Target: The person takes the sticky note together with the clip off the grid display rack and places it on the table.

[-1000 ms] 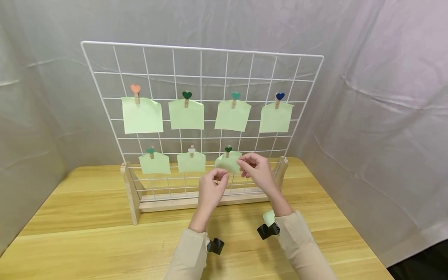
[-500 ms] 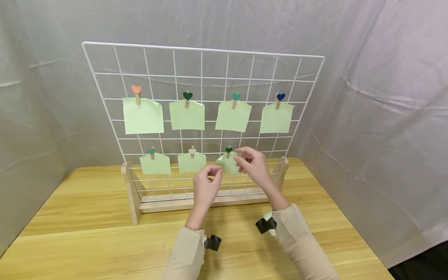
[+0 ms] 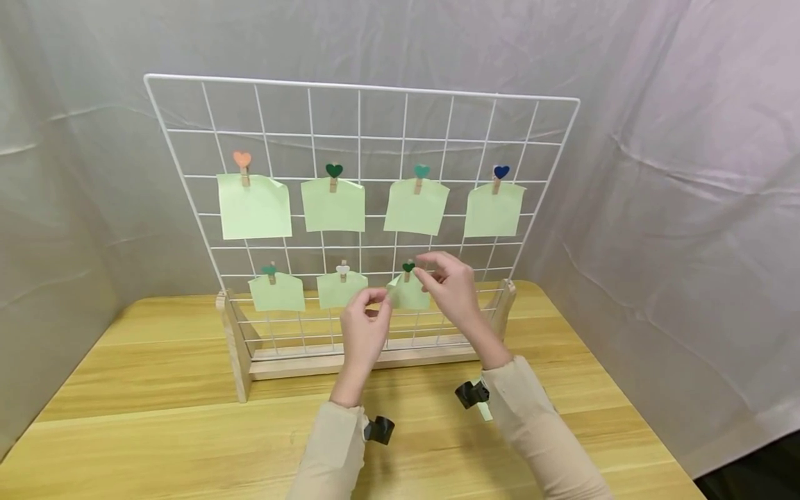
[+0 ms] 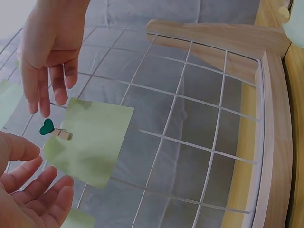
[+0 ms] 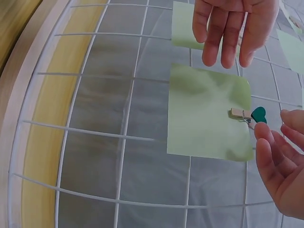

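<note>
Enclosing the scene, grey draped cloth [image 3: 656,173] backs a light wooden desk [image 3: 156,430] bearing a white wire grid panel [image 3: 359,87]; a pale green paper note [image 3: 409,293] hangs there under a dark green heart-shaped clothespin [image 3: 408,268], between left hand [image 3: 365,332] and right hand [image 3: 453,292], fingers loosely spread, holding nothing.

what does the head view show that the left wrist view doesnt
Only the head view shows the whole grid, its top row of four notes, the table and both sleeves. Only the left wrist view shows the gap between both hands and the note: neither touches it. Both show the green heart clip holding that note, the left hand and the right hand.
</note>
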### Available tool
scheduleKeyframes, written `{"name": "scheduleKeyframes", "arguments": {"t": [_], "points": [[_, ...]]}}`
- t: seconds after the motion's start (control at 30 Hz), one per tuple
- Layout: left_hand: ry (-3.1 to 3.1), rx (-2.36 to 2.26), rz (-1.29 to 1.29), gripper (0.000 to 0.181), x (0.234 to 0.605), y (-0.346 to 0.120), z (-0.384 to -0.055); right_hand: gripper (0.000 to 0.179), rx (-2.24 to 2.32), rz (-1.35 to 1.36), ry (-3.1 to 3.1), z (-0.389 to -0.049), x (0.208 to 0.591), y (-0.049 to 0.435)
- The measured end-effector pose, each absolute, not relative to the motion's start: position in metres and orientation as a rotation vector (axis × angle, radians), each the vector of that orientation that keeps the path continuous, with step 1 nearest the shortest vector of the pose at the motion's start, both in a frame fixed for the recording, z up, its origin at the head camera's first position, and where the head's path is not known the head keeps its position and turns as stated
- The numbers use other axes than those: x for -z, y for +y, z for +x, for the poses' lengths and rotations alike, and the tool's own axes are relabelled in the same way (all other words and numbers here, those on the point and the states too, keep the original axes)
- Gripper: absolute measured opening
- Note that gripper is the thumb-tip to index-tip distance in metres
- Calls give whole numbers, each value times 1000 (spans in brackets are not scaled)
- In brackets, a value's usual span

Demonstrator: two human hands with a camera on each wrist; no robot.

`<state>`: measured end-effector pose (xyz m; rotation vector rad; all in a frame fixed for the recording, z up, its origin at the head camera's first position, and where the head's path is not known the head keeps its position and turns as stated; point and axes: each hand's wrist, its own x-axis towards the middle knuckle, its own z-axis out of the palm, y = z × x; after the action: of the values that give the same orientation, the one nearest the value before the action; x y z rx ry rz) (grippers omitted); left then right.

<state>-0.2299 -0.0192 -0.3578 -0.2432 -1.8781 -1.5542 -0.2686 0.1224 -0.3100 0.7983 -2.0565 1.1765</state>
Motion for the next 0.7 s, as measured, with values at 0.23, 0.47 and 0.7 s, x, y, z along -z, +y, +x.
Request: {"name": "scheduleKeyframes", "arguments": {"t": [0.23,0.47,0.7], "points": [[-1883,1546,-240,15,361,-16,-233,19,-1006,793,-2114,-268,307,120],[-1884,1542,-271,18,365,-13,-234,21,-834,765,-2164,-268,307,119],[-1879,1595,-258,21,366,-15,-236,29,-793,762,-2249,-268,301,113]]}}
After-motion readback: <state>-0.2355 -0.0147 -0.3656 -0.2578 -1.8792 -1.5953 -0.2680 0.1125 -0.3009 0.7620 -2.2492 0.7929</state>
